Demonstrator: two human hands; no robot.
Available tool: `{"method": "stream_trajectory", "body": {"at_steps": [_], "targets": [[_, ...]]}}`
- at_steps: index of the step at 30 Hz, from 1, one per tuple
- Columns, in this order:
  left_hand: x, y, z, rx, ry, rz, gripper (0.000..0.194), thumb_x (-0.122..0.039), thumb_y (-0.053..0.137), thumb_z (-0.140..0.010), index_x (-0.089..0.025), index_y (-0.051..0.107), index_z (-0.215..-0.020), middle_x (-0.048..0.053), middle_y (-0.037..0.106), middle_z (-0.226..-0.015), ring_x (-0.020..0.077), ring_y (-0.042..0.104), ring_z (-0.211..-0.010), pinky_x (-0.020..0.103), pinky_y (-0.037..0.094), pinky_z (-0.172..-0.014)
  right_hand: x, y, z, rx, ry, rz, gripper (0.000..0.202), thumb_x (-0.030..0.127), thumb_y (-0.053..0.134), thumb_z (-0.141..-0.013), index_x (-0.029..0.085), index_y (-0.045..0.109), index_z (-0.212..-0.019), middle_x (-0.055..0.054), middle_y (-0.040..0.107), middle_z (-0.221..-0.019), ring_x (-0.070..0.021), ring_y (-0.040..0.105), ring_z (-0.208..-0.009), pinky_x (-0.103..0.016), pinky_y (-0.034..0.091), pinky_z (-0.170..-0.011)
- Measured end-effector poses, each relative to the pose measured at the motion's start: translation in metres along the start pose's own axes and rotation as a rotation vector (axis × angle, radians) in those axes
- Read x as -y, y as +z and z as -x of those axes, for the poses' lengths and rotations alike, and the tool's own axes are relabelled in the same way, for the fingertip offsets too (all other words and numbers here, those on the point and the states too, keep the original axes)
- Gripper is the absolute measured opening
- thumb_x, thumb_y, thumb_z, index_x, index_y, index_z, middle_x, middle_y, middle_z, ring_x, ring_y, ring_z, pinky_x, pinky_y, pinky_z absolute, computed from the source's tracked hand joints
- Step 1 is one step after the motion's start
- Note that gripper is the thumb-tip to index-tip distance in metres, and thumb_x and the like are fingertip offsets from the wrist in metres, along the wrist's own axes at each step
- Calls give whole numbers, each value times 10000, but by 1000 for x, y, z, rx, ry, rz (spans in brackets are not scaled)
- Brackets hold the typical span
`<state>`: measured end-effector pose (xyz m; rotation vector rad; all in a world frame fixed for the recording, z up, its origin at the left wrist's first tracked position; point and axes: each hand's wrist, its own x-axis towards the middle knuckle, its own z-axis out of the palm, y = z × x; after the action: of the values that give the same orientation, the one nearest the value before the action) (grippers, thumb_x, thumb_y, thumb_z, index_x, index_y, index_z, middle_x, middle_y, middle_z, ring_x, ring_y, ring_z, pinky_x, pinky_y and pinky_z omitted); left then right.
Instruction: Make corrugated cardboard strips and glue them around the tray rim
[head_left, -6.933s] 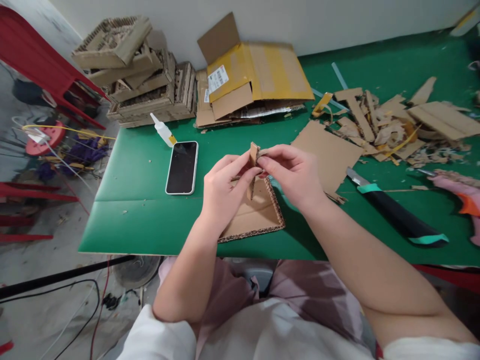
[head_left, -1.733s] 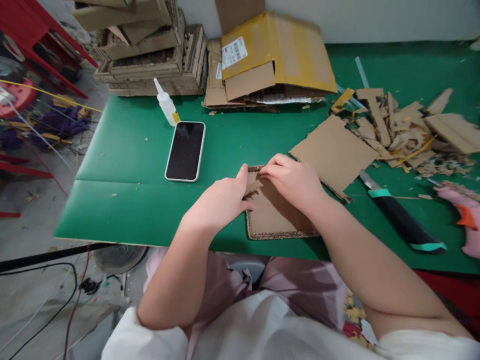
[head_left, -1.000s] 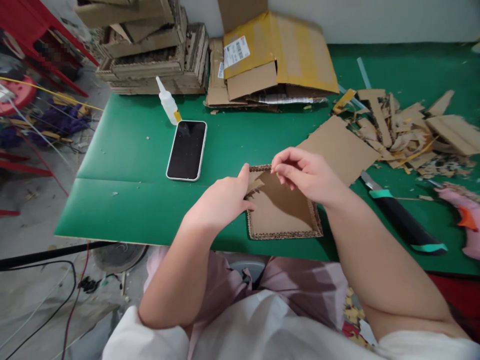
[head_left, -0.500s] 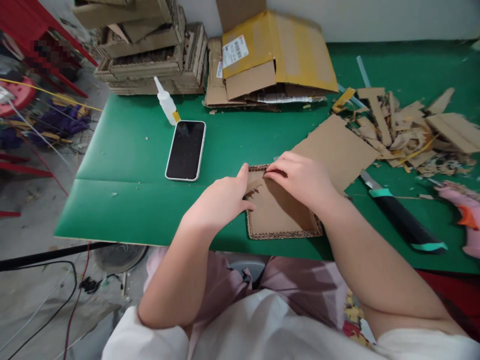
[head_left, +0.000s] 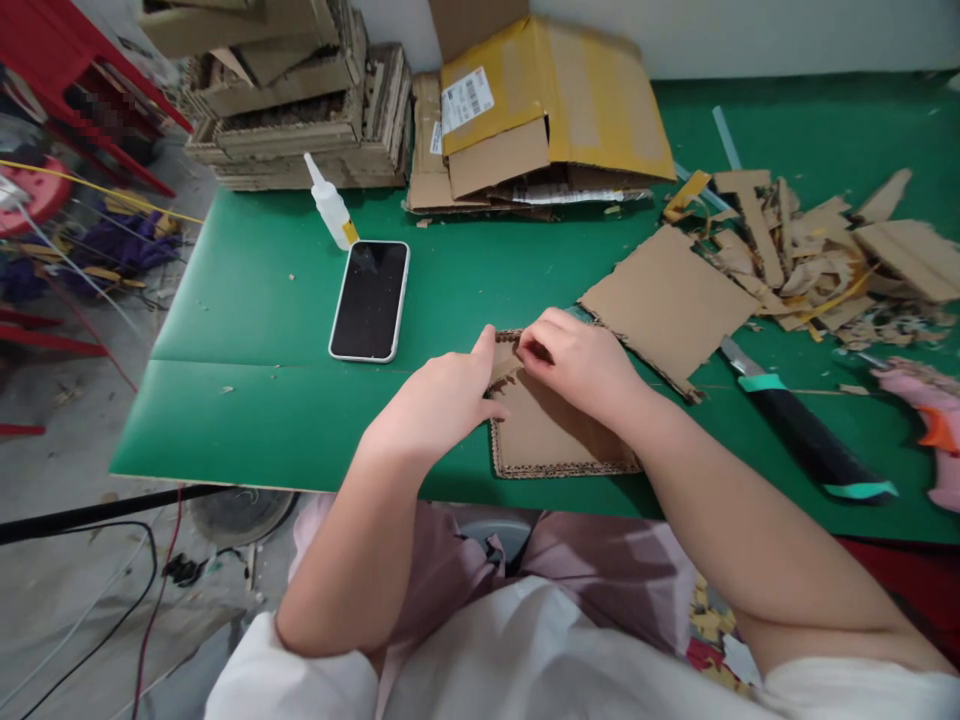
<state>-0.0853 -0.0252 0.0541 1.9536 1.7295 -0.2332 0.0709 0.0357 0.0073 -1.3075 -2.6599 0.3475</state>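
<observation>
A shallow cardboard tray [head_left: 562, 430] with thin corrugated edges lies near the table's front edge. My left hand [head_left: 431, 405] grips its left side, the thumb reaching over the wall and another finger at the far left corner. Over the tray's far part, my right hand [head_left: 574, 360] is closed in a pinch close to the far wall. What sits between those fingertips is hidden. By the left wall, a torn, ragged patch of cardboard [head_left: 508, 376] shows. A loose square cardboard sheet [head_left: 670, 300] lies just beyond my right hand.
A utility knife [head_left: 810, 435] and a pink glue gun [head_left: 926, 420] lie right. Cardboard scraps [head_left: 802, 250] are heaped behind them. A phone [head_left: 370, 300] and a white nozzle bottle [head_left: 330, 208] lie left. Stacked cardboard trays [head_left: 292, 130] and a yellow-taped box [head_left: 562, 100] stand at the back.
My right hand has shifted slightly left along the tray's far side, and its fingers have drawn closer together. More of the loose sheet now shows. My left hand stays in place.
</observation>
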Motion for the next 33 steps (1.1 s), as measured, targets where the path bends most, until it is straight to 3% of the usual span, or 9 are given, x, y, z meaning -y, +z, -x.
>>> {"method": "stream_trajectory", "body": {"at_steps": [7, 14, 19, 21, 23, 26, 28, 30, 33], "targets": [[1, 1, -1, 4, 6, 0, 820, -377, 608, -832, -84, 177, -1466, 158, 690, -996, 284, 659, -887, 272, 414, -613, -8, -14, 3, 130, -201, -448, 98, 210, 509, -795, 188, 551, -710, -15, 564, -757, -111, 499, -658, -233, 379, -602], [2, 1, 0, 1, 1, 17, 838, -383, 614, -826, -93, 165, -1472, 151, 687, -1007, 291, 653, -907, 276, 413, -628, -27, -11, -2, -311, 141, -360, 130, 281, 531, -843, 210, 640, -836, -27, 652, -797, -143, 576, -671, -284, 456, -631], [2, 1, 0, 0, 6, 23, 834, -378, 618, -825, -93, 173, -1470, 153, 687, -1003, 299, 654, -898, 285, 411, -628, -31, -8, -2, -419, 155, -271, 261, 208, 511, -845, 214, 629, -1077, -55, 687, -985, -167, 618, -753, -317, 485, -678], [2, 0, 0, 2, 8, 33, 828, -379, 610, -830, -99, 168, -1472, 150, 688, -1006, 300, 656, -892, 290, 411, -627, -29, -13, -1, -366, 106, -244, 174, 240, 531, -848, 223, 668, -954, -43, 693, -902, -168, 612, -735, -313, 475, -665], [2, -1, 0, 4, 7, 48, 819, -381, 603, -834, -104, 171, -1471, 157, 684, -1029, 307, 655, -903, 296, 414, -633, -27, -17, 1, -202, 4, -260, 121, 269, 564, -840, 233, 680, -831, -23, 684, -820, -161, 609, -733, -293, 460, -650], [4, -1, 0, 2, 3, 65, 821, -391, 609, -827, -107, 184, -1469, 167, 678, -1053, 318, 651, -932, 299, 415, -642, -22, -18, 2, 99, -155, -286, 68, 260, 617, -809, 238, 682, -805, -1, 671, -822, -144, 607, -752, -264, 435, -636], [5, -1, 0, -9, 4, 72, 812, -396, 611, -824, -116, 198, -1465, 159, 682, -1042, 316, 652, -923, 294, 411, -629, -19, -16, 3, 189, -198, -260, 63, 253, 622, -806, 234, 683, -809, 1, 666, -828, -140, 602, -751, -259, 415, -623], [6, 0, 0, -37, 16, 93, 740, -398, 585, -840, -141, 245, -1445, 134, 691, -1009, 298, 659, -882, 282, 401, -598, -17, -14, 3, 158, -181, -197, 99, 251, 593, -828, 223, 680, -790, -10, 661, -818, -144, 592, -736, -265, 397, -605], [6, 3, -2, -120, 8, 113, 621, -407, 531, -869, -150, 312, -1391, 102, 695, -922, 277, 660, -824, 275, 390, -575, -23, -16, 3, -48, -85, -111, 187, 286, 519, -880, 206, 681, -831, -48, 663, -898, -169, 590, -797, -288, 410, -637]]}}
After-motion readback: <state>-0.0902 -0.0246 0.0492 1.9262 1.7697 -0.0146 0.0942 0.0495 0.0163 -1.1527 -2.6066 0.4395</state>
